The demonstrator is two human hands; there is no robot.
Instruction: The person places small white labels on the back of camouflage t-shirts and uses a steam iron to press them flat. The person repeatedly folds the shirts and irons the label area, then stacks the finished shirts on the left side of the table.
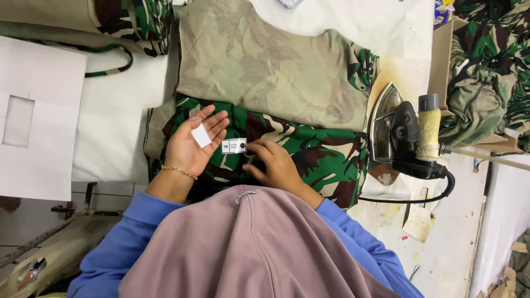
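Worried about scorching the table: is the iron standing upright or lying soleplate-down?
Upright. The iron rests on its heel on the table, with its metal soleplate exposed and facing the camouflage garment, not pressed on anything.
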